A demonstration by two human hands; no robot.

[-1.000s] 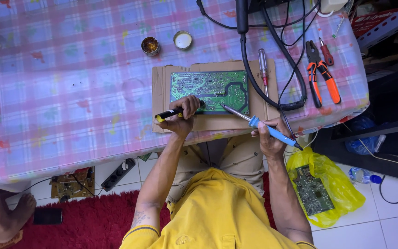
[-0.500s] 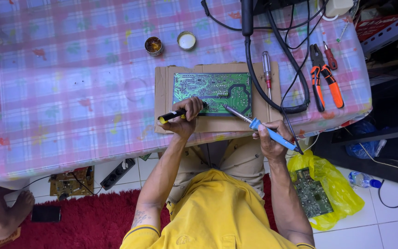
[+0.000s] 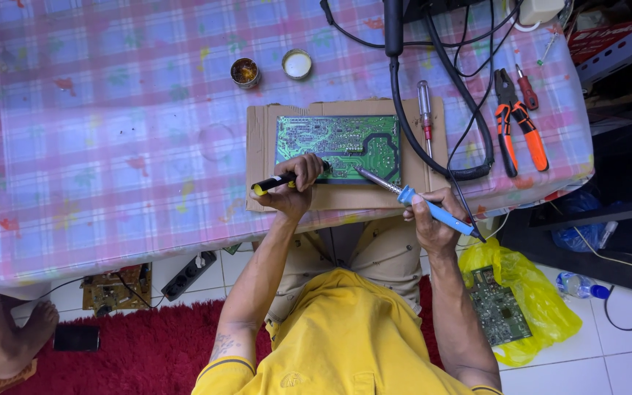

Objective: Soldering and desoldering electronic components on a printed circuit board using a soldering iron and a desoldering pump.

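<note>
A green circuit board (image 3: 338, 139) lies on a sheet of brown cardboard (image 3: 261, 132) at the table's near edge. My left hand (image 3: 295, 186) grips a black and yellow tool (image 3: 271, 183), its working end at the board's lower edge. My right hand (image 3: 431, 219) holds a blue-handled soldering iron (image 3: 433, 211); its metal tip (image 3: 363, 173) points left onto the board's lower middle. The two tool ends meet close together on the board.
Two small open tins (image 3: 245, 72) (image 3: 297, 64) sit beyond the cardboard. A screwdriver (image 3: 424, 106), orange-handled pliers (image 3: 517, 128) and black cables (image 3: 440, 124) lie at the right. A yellow bag with another board (image 3: 502, 303) is on the floor. Another person's foot (image 3: 20, 340) shows at lower left.
Both hands stay on the board with their tools; the view has shifted slightly, nothing else moved.
</note>
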